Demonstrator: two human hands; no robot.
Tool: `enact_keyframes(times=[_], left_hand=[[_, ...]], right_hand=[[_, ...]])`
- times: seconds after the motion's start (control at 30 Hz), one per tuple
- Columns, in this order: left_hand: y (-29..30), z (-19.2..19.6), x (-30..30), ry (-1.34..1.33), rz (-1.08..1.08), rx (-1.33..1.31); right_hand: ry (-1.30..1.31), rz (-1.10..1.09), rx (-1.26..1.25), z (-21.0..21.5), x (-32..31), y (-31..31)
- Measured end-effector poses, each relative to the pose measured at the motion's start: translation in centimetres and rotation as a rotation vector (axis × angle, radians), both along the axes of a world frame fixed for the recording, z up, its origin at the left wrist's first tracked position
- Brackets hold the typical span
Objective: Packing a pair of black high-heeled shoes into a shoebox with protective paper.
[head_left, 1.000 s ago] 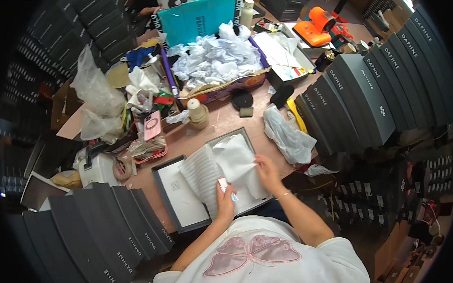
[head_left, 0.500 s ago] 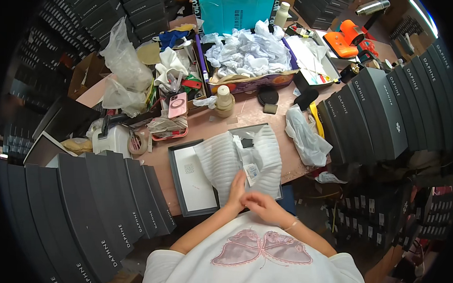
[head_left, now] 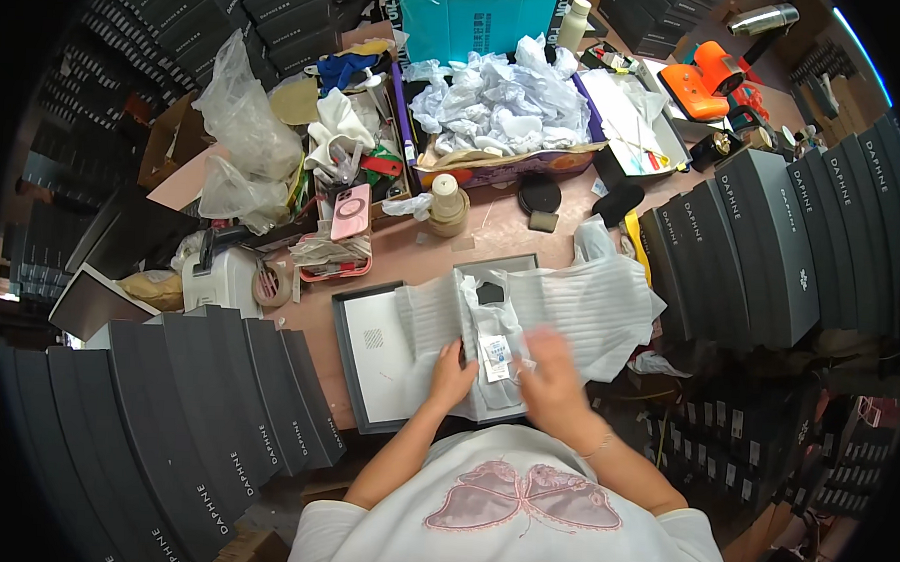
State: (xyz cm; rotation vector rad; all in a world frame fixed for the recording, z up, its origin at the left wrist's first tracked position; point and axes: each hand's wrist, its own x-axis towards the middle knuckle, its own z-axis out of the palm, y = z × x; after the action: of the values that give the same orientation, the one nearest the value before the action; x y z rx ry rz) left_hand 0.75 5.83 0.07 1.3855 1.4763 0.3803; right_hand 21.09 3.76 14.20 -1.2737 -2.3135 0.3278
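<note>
An open grey shoe box [head_left: 490, 264] lies in front of me, its pale-lined lid [head_left: 375, 377] at its left. A white ribbed wrapping sheet [head_left: 598, 311] is spread across both, reaching right past the box. Inside it are items in thin whitish wrapping, with a dark piece [head_left: 490, 293] near the top and a small white printed packet [head_left: 496, 360] on them. My left hand [head_left: 451, 378] is closed on the sheet's left part beside the packet; some fingers are hidden. My right hand [head_left: 555, 384] is just right of the packet, its fingers smeared by motion.
Dark shoe boxes stand in rows at the left [head_left: 182, 420] and right [head_left: 759, 242]. Behind are a carton of crumpled paper [head_left: 506, 105], a bottle [head_left: 448, 204], a pink phone [head_left: 350, 211], a tape roll [head_left: 271, 283] and a black round object [head_left: 539, 194].
The sheet's right part has been unfolded outward to the right, over the plastic bag there, uncovering more of the contents. My hands have parted: left moved left, right moved right and up.
</note>
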Motion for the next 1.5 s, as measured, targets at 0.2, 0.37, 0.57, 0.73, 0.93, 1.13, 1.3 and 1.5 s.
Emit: enact_keyframes(times=[0.2, 0.37, 0.57, 0.73, 0.93, 1.13, 1.3, 1.5], left_hand=[[1.5, 0.3, -0.1, -0.010, 0.057, 0.073], [0.2, 5.3, -2.8, -0.178, 0.047, 0.012], [-2.0, 0.3, -2.2, -0.663, 0.389, -0.032], [-1.9, -0.3, -1.9, -0.397, 0.366, 0.111], [-1.1, 5.8, -0.9, 0.395, -0.420, 0.650], [-0.9, 5.1, -1.7, 0.472, -0.470, 0.608], [-1.1, 2.8, -1.1, 0.440, -0.420, 0.711], [-3.2, 4.8, -2.0, 0.277, -0.621, 0.690]], right_hand=[[-0.067, -0.404, -0.145, -5.1, 0.2, 1.5], [0.664, -0.415, -0.813, -4.0, 3.0, 2.1], [1.265, -0.306, -1.066, -11.2, 1.4, 3.9], [0.385, -0.388, -0.488, -11.5, 0.9, 4.4], [0.223, -0.286, -0.635, -12.9, -4.1, 6.7], [0.348, -0.269, -1.056, -15.4, -4.5, 8.5], [0.467, -0.464, -0.993, -17.9, -5.3, 8.0], [0.949, -0.475, -0.903, -11.2, -4.1, 8.2]])
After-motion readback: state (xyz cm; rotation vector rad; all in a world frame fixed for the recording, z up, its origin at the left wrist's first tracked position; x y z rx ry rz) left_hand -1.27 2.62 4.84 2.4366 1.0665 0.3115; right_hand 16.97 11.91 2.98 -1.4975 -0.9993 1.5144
